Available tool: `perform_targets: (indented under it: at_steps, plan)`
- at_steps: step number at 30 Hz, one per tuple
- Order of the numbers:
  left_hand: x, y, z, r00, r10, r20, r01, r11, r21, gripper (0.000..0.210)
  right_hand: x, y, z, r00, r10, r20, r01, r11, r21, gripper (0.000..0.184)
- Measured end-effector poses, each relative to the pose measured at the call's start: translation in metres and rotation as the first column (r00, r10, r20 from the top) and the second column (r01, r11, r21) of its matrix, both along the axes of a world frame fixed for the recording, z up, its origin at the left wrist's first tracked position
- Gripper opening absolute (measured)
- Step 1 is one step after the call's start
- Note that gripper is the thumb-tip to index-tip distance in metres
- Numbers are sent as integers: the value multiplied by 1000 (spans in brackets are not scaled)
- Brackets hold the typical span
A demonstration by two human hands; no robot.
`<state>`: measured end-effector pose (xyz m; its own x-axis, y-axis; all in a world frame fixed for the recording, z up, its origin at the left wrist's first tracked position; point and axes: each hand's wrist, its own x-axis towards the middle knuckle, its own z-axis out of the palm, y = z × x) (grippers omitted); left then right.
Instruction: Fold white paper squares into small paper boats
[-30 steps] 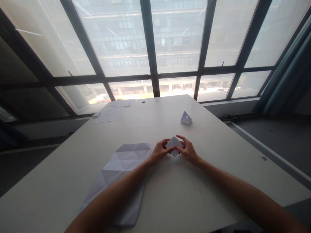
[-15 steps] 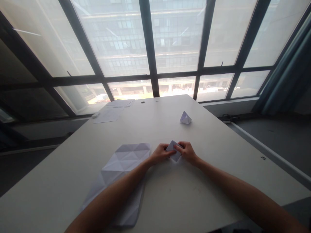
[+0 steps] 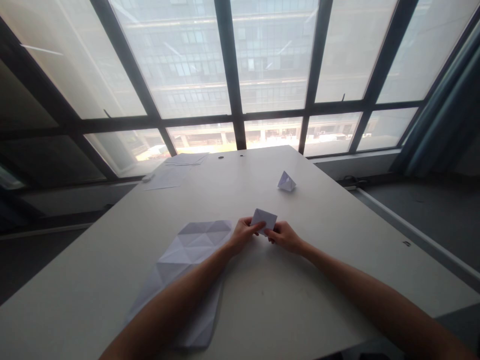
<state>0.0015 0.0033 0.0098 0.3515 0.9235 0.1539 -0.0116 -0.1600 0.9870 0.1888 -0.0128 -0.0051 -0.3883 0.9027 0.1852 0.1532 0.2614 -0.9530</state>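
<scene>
A small folded white paper (image 3: pixel 263 216) is held between my two hands, a little above the table. My left hand (image 3: pixel 244 234) pinches its left side, thumb lying across the front face. On the lower right, my right hand (image 3: pixel 285 235) grips the same paper with thumb and fingers. The fingers behind the paper are partly hidden. To the left lies a large white sheet (image 3: pixel 202 242) with triangular creases, partly covered by my left forearm. Beyond my right hand, a folded paper piece (image 3: pixel 286 182) with a pointed top stands on the table.
The white table (image 3: pixel 300 300) stretches toward tall windows (image 3: pixel 273 55). Several flat paper sheets (image 3: pixel 170 175) lie at its far left. A small dark mark (image 3: pixel 407 243) is near the right edge. A blue curtain (image 3: pixel 442 95) hangs at the right.
The folded paper has been turned from a diamond position to a more level, tilted rectangle and raised slightly. Both hands have shifted their grip around it.
</scene>
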Motion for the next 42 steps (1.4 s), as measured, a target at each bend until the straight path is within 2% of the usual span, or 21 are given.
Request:
perform_targets:
  at_steps: [8, 15, 22, 28, 36, 42]
  plan:
    - [3, 2, -3, 995, -12, -103, 11, 1000, -4, 35, 1, -4, 3, 999, -39, 16, 38, 997, 60, 39]
    - [1, 1, -4, 998, -23, -50, 22, 999, -33, 39, 0, -3, 4, 1000, 8, -2, -8, 1000, 29, 29]
    - [0, 3, -6, 994, 38, 99, -26, 992, -123, 44, 3, -3, 3, 997, 67, 23, -67, 998, 0, 19]
    - [1, 5, -9, 982, 90, 168, -62, 984, -165, 43, 1, -1, -2, 997, 54, 46, -55, 998, 24, 21]
    - [3, 11, -15, 946, 211, 246, -153, 959, -238, 47, 0, -5, 0, 989, 119, 89, -125, 990, 60, 24]
    - [3, 9, -11, 958, 201, 206, -163, 968, -190, 44, 2, -6, 3, 985, 152, 84, -156, 987, 48, 23]
